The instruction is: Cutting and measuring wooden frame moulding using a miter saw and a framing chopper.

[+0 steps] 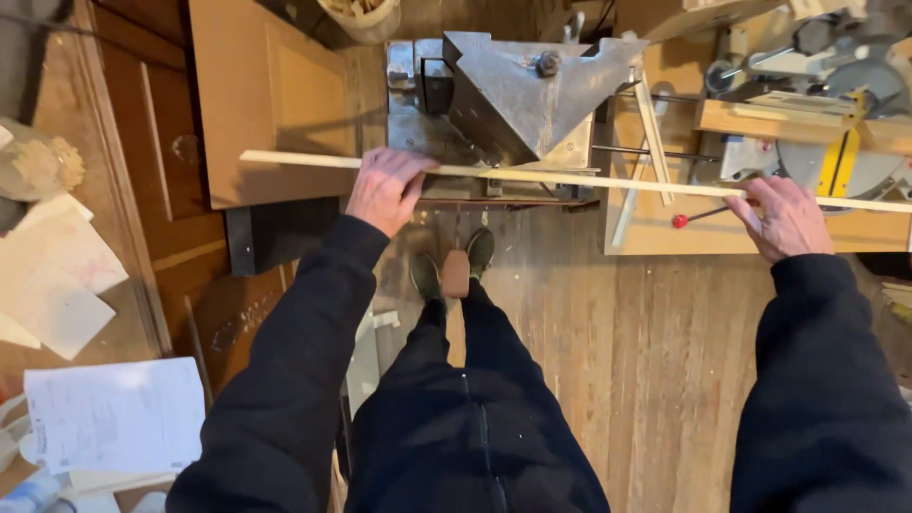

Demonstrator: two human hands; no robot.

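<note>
Because the thin wood strip (pixel 589 180) looks light and whippy, we grip it far apart: left hand (pixel 385 188) fingers pressed together on top, right hand (pixel 785 217) pinching it.

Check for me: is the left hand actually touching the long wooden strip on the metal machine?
Touching. The head view shows the left hand lying flat over the long wooden strip, fingers across it, no gap visible.

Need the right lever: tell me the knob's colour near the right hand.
Red knob, head view.
</note>
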